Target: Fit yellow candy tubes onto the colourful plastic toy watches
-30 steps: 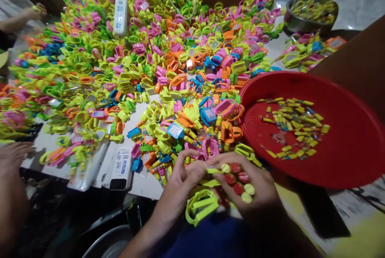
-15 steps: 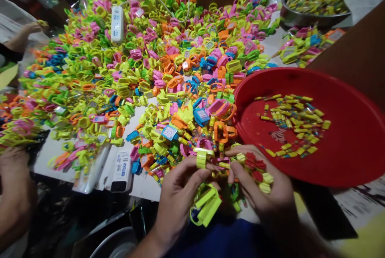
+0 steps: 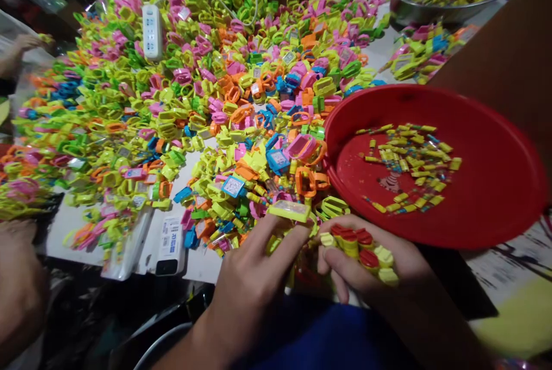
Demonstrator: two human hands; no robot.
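Note:
My left hand (image 3: 252, 269) pinches a flat yellow-green plastic toy watch face (image 3: 290, 211) at its fingertips, over the edge of a heap of colourful plastic toy bands (image 3: 181, 106). My right hand (image 3: 366, 263) curls around several small yellow tubes with red caps (image 3: 356, 243), and more yellow pieces lie along its fingers. The hands are close together, just left of a round red plastic plate (image 3: 495, 186). A yellow ribbed band (image 3: 332, 207) lies between my right hand and the plate's rim. Part of the heap is hidden under my left hand.
Yellow candy sticks (image 3: 409, 166) lie on the plate. A steel bowl (image 3: 399, 5) of sticks stands at the top right. A white power strip (image 3: 150, 32) rests on the heap. A co-worker's hands (image 3: 17, 278) show at the left edge.
The view has tipped, shifting the heap and plate up and left. The flat yellow-green piece now shows at my left fingertips, and the strap hanging below that hand is out of sight.

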